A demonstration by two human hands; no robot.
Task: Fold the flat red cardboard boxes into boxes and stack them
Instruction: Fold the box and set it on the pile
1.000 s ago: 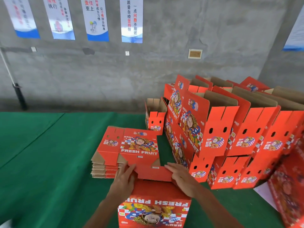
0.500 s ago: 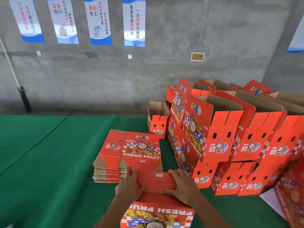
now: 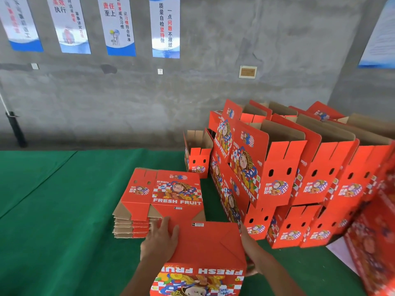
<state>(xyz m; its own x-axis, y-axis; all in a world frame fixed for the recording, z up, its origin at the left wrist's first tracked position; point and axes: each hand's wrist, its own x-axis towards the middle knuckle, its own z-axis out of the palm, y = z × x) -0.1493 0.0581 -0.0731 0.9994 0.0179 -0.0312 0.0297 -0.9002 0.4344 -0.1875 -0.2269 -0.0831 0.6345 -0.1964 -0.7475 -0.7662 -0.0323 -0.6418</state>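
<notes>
Showing plain red closed bottom up, box (image 3: 208,244), "FRESH FRUIT" print w/ cartoon upside-down.

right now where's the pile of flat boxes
In the head view it lies on the green table, left of centre: the pile of flat boxes sits just beyond the left hand, left of the folded boxes.

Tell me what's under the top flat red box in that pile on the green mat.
More flattened boxes, their edges stacked beneath the top flat box. Their printed faces are covered, and the left hand hides the near corner.
</notes>
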